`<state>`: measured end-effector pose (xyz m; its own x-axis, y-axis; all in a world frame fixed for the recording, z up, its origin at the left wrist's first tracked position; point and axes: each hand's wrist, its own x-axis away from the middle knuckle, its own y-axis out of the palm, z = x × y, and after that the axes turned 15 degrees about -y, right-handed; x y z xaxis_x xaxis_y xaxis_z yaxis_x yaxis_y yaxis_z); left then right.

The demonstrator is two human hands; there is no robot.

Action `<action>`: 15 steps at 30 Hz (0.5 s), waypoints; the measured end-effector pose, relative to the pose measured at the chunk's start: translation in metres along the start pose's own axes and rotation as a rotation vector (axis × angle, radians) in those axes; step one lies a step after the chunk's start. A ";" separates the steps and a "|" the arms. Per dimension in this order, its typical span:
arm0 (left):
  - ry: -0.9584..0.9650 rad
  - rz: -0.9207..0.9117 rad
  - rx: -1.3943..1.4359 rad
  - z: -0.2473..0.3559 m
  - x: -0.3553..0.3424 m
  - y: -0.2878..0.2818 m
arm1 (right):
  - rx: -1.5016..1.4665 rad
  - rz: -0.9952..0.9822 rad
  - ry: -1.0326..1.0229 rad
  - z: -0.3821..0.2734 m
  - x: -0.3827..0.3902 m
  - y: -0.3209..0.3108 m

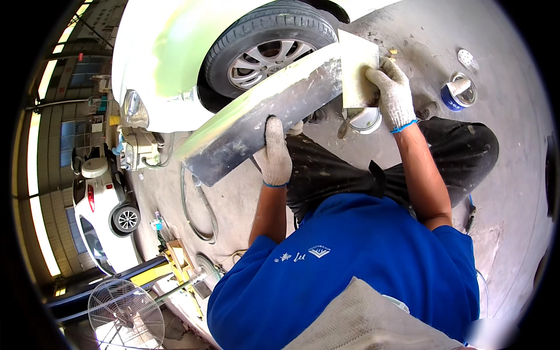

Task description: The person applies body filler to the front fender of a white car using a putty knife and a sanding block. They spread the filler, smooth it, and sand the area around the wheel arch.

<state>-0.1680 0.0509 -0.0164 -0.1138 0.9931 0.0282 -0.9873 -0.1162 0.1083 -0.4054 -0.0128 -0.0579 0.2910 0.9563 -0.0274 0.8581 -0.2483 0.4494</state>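
Note:
In a white knit glove, my left hand (275,153) grips the lower edge of a long dark panel (265,119), its thumb laid on the dark face. Pale yellow-green patches run along the panel's upper edge, and it lies tilted above my lap. At its raised right end is a cream flat sheet (360,69). My gloved right hand (392,88) pinches that sheet's right edge, thumb on the face and the other fingers partly hidden behind. Whether sheet and panel are joined or only overlap, I cannot tell.
Just beyond the panel stands a white car's front wheel (271,55) beside a sanded green-white fender (181,55). A white tub (366,121) sits below the sheet; a blue can (459,92) is at right. Leftward lie a hose (201,219) and a fan (126,315).

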 end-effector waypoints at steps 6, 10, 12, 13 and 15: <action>-0.006 -0.029 0.006 0.003 0.001 -0.003 | 0.033 -0.050 -0.065 0.005 -0.002 -0.002; -0.032 -0.056 -0.022 -0.002 -0.003 -0.013 | 0.040 -0.095 -0.058 0.005 -0.001 0.005; -0.037 -0.047 -0.046 -0.005 -0.003 -0.010 | 0.059 -0.135 -0.046 0.005 0.003 0.013; -0.037 -0.027 -0.036 -0.002 0.000 -0.003 | 0.058 -0.155 -0.050 0.006 0.004 0.015; -0.039 0.013 -0.010 0.003 0.005 0.011 | 0.060 -0.195 -0.057 0.006 0.005 0.016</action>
<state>-0.1789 0.0541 -0.0118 -0.1221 0.9902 0.0682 -0.9869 -0.1284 0.0979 -0.3881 -0.0129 -0.0565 0.1393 0.9773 -0.1596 0.9236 -0.0701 0.3770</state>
